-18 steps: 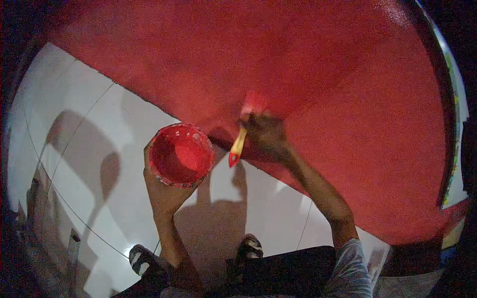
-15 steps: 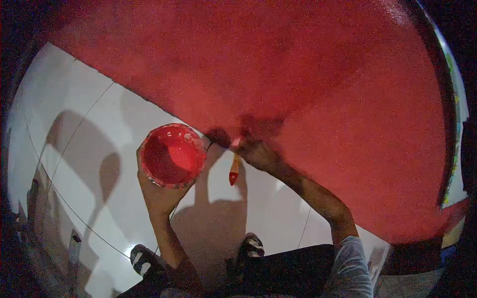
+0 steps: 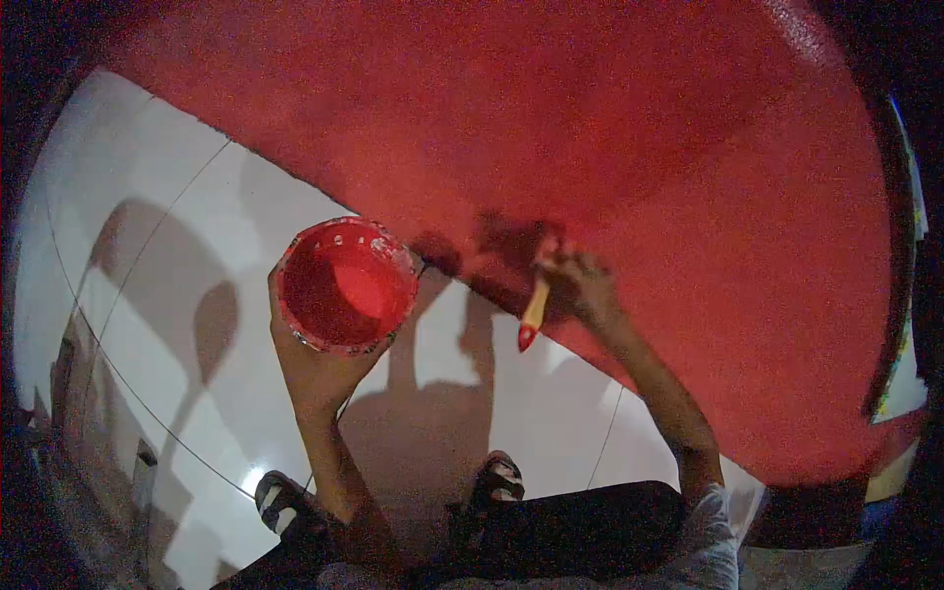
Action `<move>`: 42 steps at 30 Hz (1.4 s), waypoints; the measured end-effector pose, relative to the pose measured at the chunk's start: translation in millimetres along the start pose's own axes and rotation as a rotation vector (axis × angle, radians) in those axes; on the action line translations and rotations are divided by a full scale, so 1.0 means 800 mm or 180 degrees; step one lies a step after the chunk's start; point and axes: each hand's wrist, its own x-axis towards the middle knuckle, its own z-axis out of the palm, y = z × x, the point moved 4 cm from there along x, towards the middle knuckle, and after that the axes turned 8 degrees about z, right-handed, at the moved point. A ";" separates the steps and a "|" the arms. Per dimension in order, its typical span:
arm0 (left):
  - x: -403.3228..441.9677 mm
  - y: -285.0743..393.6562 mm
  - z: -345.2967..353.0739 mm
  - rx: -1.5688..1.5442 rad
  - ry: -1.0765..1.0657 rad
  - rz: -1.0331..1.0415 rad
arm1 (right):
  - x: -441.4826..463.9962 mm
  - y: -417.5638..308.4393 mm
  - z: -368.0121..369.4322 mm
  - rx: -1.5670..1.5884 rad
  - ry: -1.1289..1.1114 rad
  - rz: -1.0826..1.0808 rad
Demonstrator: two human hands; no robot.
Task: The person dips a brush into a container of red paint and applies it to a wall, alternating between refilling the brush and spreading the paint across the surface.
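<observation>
My left hand (image 3: 317, 376) is wrapped round the side of a round paint bucket (image 3: 295, 339), its rim smeared with paint. Red paint (image 3: 356, 285) shows inside it. In my right hand (image 3: 587, 283) is a paintbrush (image 3: 535, 307) with a yellowish handle and a red handle end pointing down toward me. The brush's bristles are hidden beyond my fingers. Right behind that hand is the red wall (image 3: 688, 226), close to its lower edge; whether the bristles touch it I cannot tell.
A pale tiled floor (image 3: 551, 433) meets the wall along a slanting line. My striped shoes (image 3: 500, 479) stand on it. Shadows of my arms and the bucket fall on the floor and wall. A dark edge (image 3: 895, 226) bounds the wall at right.
My right hand has moved to the right along the wall's foot with the paintbrush. The bucket in my left hand sits slightly higher in view.
</observation>
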 end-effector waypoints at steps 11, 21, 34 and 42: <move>-0.010 0.026 0.063 -0.0646 0.0213 -0.0228 | 0.043 0.052 -0.190 0.0352 0.1496 0.0540; 0.004 0.056 0.044 -0.0670 0.0147 -0.0165 | 0.017 0.014 -0.102 0.0906 -0.0737 0.0510; 0.045 0.074 0.059 -0.1262 -0.0108 -0.0384 | 0.238 0.108 -0.464 -0.1882 0.2075 -0.0370; 0.012 0.072 0.069 -0.1285 0.0158 -0.0130 | 0.211 0.131 -0.456 -0.2177 0.2096 -0.0426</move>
